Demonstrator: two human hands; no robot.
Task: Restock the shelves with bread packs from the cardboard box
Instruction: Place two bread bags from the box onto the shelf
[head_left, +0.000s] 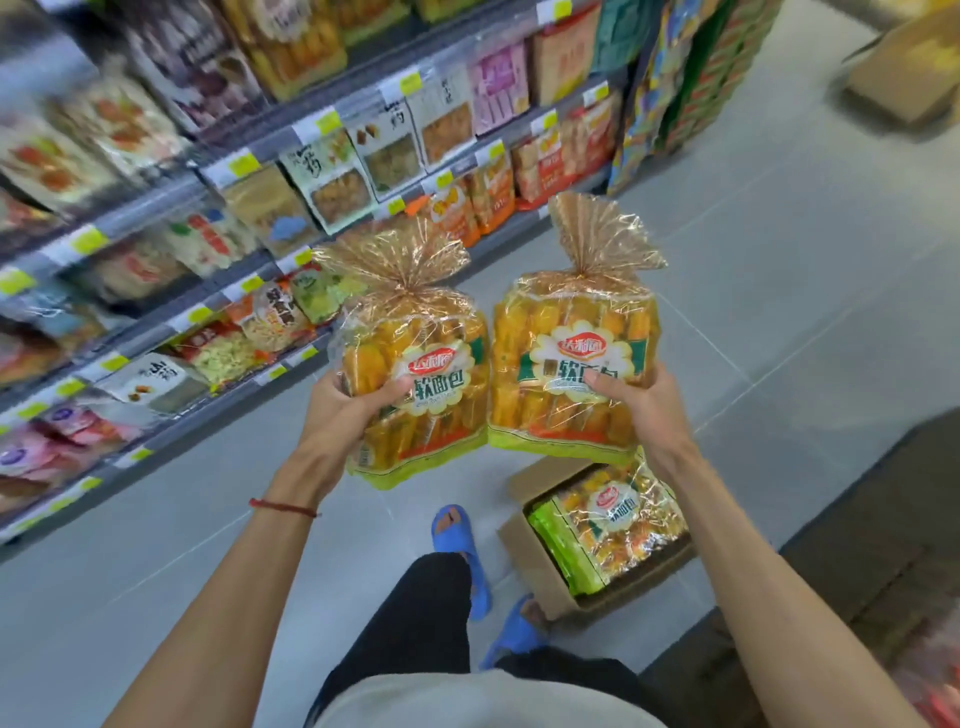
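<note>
I hold two bread packs side by side at chest height over the aisle floor. My left hand (345, 410) grips the left bread pack (415, 364) by its left edge, thumb across the front. My right hand (641, 402) grips the right bread pack (571, 358) by its right edge. Both packs are clear bags of orange rolls with gathered golden tops and green bottoms. Below them the open cardboard box (540, 566) stands on the floor by my feet, with another bread pack (618, 525) lying inside. The shelves (249, 150) run along my left.
The shelves are packed with snack bags and carry yellow price tags. A stacked display (691, 78) stands at the shelf's far end. Another cardboard box (909, 67) lies at the far right. A dark low surface (872, 545) borders the aisle on my right. Grey tiled floor (779, 234) stretches ahead.
</note>
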